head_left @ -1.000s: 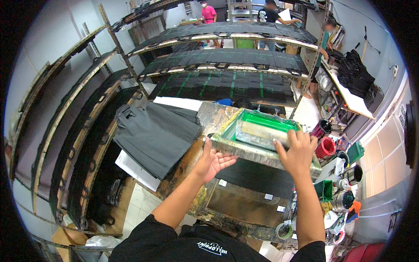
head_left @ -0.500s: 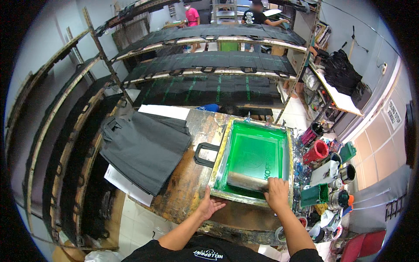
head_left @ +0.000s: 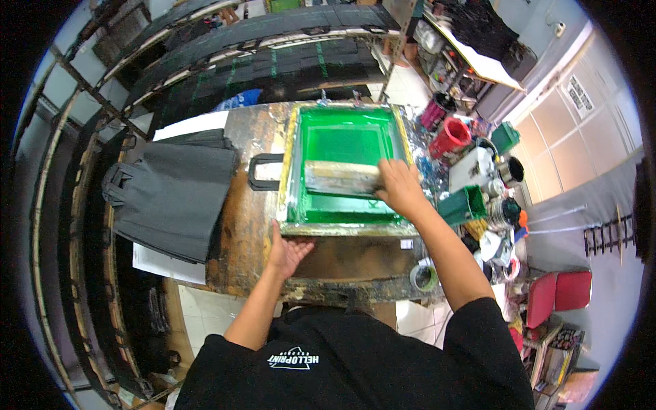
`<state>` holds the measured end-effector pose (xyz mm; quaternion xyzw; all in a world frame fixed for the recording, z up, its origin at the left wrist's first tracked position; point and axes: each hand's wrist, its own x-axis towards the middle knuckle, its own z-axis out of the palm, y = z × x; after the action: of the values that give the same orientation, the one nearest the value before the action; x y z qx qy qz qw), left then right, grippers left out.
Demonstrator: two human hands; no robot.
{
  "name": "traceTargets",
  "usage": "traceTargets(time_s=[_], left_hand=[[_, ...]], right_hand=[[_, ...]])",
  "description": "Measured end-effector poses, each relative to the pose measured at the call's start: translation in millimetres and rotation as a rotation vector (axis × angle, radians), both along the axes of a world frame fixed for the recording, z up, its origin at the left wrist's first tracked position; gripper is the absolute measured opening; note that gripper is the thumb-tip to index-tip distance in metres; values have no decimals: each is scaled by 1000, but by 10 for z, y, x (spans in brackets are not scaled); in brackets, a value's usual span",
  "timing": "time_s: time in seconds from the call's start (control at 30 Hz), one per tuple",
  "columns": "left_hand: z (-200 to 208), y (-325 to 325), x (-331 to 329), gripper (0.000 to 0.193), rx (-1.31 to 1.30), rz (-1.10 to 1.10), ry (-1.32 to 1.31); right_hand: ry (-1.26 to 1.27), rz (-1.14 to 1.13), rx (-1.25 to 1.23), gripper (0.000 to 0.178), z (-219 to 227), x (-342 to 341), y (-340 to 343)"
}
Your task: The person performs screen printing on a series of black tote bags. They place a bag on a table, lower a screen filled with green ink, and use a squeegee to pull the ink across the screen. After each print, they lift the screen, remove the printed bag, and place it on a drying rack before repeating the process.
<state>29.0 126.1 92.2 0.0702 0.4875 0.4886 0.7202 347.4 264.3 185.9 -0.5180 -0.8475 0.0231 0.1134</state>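
Moved from the near edge of the screen [head_left: 355,230] to its middle, our squeegee [head_left: 339,173], likely stiff, slippery and best held by its back, is grasped by the fingers of our right hand [head_left: 403,188], our left hand [head_left: 288,257] unclenched.

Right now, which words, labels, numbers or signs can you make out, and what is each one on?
I won't copy out wording, but lettering shows here:
Black shirt: white lettering, legible.
White sign at the right: dark lettering, small and tilted.
Black fabric pieces at the far side: green print, too small to read.
Any other marks are too small or blurred to tell.
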Motion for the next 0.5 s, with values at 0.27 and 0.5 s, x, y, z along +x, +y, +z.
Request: traceTargets(time_s=[0.27, 0.5], left_hand=[[-64, 17, -10, 128, 1, 24, -14], [5, -28, 63, 124, 21, -3, 17]], right_hand=[[-135, 7, -127, 71, -78, -148, -164], [-141, 18, -42, 66, -345, -168, -386]])
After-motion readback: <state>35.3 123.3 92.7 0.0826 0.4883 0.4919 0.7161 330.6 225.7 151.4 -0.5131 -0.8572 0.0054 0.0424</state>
